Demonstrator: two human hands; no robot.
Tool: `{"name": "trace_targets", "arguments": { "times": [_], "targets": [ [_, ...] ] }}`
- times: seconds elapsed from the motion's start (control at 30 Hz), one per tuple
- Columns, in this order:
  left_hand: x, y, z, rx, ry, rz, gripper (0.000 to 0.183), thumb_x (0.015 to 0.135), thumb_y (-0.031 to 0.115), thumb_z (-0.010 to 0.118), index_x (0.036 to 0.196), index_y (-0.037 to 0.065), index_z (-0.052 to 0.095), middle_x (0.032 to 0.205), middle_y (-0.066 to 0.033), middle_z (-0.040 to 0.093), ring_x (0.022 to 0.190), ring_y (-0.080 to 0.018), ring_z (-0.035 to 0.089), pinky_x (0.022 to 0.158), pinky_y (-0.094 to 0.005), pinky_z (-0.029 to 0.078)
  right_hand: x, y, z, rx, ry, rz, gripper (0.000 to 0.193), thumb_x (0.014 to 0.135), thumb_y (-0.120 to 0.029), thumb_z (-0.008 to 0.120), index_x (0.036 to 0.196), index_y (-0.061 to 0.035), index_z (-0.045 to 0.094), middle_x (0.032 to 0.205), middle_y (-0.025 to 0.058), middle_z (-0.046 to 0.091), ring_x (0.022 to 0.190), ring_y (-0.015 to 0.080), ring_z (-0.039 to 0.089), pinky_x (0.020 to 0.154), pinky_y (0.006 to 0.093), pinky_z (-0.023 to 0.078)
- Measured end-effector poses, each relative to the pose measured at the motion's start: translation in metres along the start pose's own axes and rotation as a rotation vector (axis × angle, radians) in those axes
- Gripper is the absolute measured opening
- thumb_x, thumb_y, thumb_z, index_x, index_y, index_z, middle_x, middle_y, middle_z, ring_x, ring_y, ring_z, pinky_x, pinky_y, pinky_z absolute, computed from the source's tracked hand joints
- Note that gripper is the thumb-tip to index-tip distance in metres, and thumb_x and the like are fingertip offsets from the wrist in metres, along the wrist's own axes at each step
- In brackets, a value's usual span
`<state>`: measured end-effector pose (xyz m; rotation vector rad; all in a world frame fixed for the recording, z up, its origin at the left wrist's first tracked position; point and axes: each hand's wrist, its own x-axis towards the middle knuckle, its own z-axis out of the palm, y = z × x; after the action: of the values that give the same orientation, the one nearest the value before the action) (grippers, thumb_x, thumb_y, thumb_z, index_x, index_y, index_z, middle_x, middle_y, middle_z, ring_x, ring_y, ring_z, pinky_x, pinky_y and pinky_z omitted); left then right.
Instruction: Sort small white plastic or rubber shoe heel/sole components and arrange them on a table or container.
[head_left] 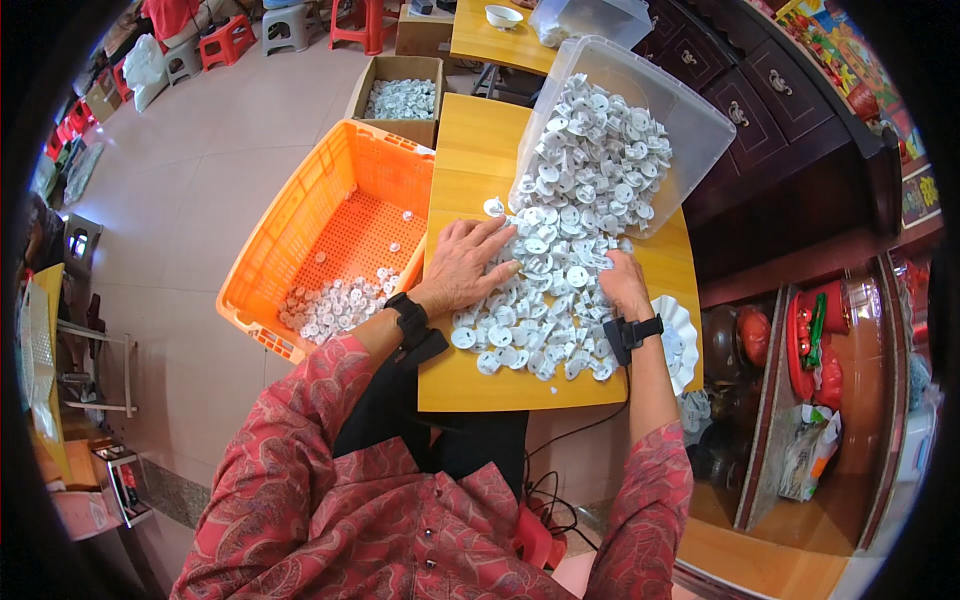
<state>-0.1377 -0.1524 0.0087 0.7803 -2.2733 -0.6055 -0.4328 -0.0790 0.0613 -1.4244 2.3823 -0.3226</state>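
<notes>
A heap of small white plastic pieces, round-faced with slots, is spread over the yellow tabletop. My left hand lies on the heap's left side with fingers and thumb apart, touching pieces and gripping none. At the right edge of the heap, my right hand has its fingers curled in among the pieces; whatever they pinch is hidden. Behind the heap, a clear plastic bin lies tipped toward me, its white pieces spilling onto the table. One loose piece sits left of the bin's mouth.
An orange crate with white pieces inside stands left of the table. Beyond it is a cardboard box of similar pieces. A white scalloped dish is by my right wrist. Dark drawers and open shelves line the right side.
</notes>
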Motion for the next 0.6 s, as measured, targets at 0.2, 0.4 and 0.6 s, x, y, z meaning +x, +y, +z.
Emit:
{"name": "trace_targets", "arguments": {
  "times": [0.2,0.4,0.6],
  "targets": [
    [-0.001,-0.001,0.000,0.047,-0.011,0.036,0.061,0.093,0.049,0.055,0.141,0.012,0.051,0.146,-0.0122,0.048,0.127,-0.0333,0.044,0.112,-0.0484,0.027,-0.017,-0.021,0.013,-0.005,0.137,-0.068,0.040,0.078,-0.010,0.058,0.117,0.0006,0.064,0.118,0.0277,0.061,0.114,0.0416,0.057,0.098,0.0446,0.046],
    [-0.001,0.003,-0.003,0.055,-0.022,0.048,0.063,0.093,0.050,0.056,0.142,0.012,0.050,0.146,-0.0130,0.047,0.127,-0.0340,0.045,0.112,-0.0489,0.026,-0.034,-0.047,0.018,0.128,0.303,-0.242,0.044,0.078,-0.009,0.056,0.120,0.0016,0.061,0.112,0.0272,0.061,0.108,0.0423,0.058,0.095,0.0464,0.046],
    [0.000,0.001,-0.003,0.072,-0.033,0.058,0.064,0.093,0.052,0.055,0.143,0.012,0.049,0.147,-0.0128,0.047,0.129,-0.0339,0.044,0.113,-0.0494,0.026,-0.048,-0.073,0.012,0.171,0.231,-0.322,0.044,0.079,-0.009,0.055,0.122,-0.0011,0.063,0.107,0.0273,0.063,0.102,0.0436,0.059,0.093,0.0475,0.047]
  ]
}}
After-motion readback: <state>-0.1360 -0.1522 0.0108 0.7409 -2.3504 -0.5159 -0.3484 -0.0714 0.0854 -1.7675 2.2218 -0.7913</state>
